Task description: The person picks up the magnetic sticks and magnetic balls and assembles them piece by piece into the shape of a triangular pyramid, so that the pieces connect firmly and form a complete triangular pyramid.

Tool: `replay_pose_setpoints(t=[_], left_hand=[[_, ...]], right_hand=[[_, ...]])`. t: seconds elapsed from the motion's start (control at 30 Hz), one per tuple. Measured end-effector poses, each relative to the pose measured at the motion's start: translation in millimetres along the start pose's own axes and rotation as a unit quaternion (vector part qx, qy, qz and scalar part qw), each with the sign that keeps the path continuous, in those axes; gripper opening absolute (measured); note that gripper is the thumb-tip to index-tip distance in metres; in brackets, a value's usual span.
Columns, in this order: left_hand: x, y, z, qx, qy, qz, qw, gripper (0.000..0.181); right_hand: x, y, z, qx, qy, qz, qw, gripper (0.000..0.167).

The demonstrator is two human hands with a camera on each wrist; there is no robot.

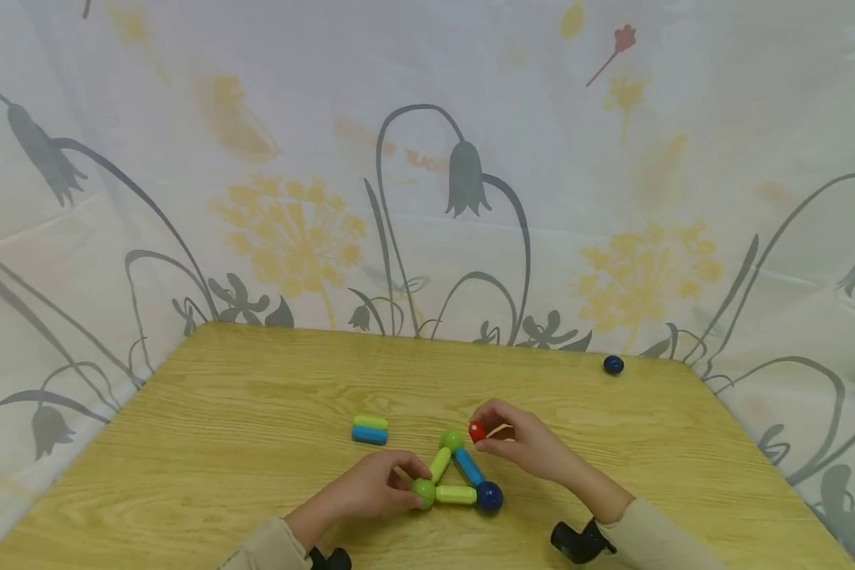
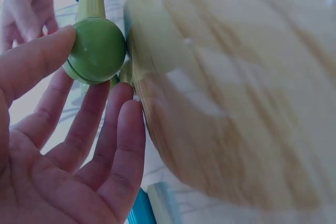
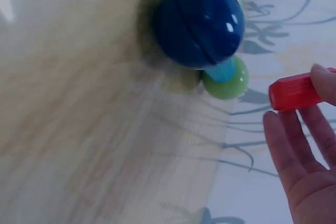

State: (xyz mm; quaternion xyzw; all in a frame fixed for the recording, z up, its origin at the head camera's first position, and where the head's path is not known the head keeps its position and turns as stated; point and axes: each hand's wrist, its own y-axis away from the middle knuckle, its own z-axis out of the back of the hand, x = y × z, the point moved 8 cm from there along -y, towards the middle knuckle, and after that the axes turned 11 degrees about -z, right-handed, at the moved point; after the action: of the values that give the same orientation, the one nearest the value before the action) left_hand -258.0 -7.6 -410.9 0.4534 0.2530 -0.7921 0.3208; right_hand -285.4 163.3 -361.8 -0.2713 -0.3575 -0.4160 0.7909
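A flat triangle of rods and balls lies on the wooden table. Its corners are a near green ball [image 1: 423, 493], a far green ball [image 1: 452, 439] and a navy ball [image 1: 489, 497]. Two yellow-green rods [image 1: 456, 495] and a blue rod [image 1: 469, 467] join them. My left hand [image 1: 370, 484] pinches the near green ball [image 2: 98, 51] between thumb and fingers. Just right of the far ball, my right hand [image 1: 530, 451] holds a short red rod [image 3: 295, 92] by thumb and fingers, apart from the triangle.
Left of the far corner, a loose yellow-green rod [image 1: 370, 423] and a loose blue rod [image 1: 369, 435] lie side by side. Another navy ball [image 1: 613, 365] sits near the table's far right edge. A flower-patterned curtain [image 1: 427, 237] hangs behind the table.
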Motion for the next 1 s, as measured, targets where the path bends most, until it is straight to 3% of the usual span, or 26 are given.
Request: replay_pose_setpoints(t=[0.1,0.33,0.5,0.67,0.87,1.0], left_hand=[[0.6,0.6,0.7,-0.001,0.0,0.0,1.0,0.023],[2.0,-1.3,-2.2,0.001,0.002,-0.007,1.0,0.022],[-0.2,-1.0,-1.0,0.006,-0.002,-0.013,0.9999,0.022],[-2.4,-0.8,-1.5,0.01,0.001,-0.014,0.9999,0.022],[-2.4,-1.9,1.9,0.003,0.012,-0.017,0.9998,0.024],[-2.6,-3.7,14.8,-0.016,0.02,-0.032,0.9992,0.024]], right_hand=[[-0.9,-16.3,-5.8,-0.005,-0.005,0.015,0.9999,0.02],[-14.5,-31.7,-20.4,0.063,0.059,0.028,0.9959,0.018],[-12.7,-40.2,-8.3,0.053,0.009,0.019,0.9984,0.02],[-15.1,-44.5,-19.3,0.115,-0.041,0.01,0.9925,0.022],[-20.5,-43.6,-23.4,0.114,-0.017,-0.002,0.9933,0.022],[-27.5,-41.8,-26.8,0.118,-0.002,-0.021,0.9928,0.023]])
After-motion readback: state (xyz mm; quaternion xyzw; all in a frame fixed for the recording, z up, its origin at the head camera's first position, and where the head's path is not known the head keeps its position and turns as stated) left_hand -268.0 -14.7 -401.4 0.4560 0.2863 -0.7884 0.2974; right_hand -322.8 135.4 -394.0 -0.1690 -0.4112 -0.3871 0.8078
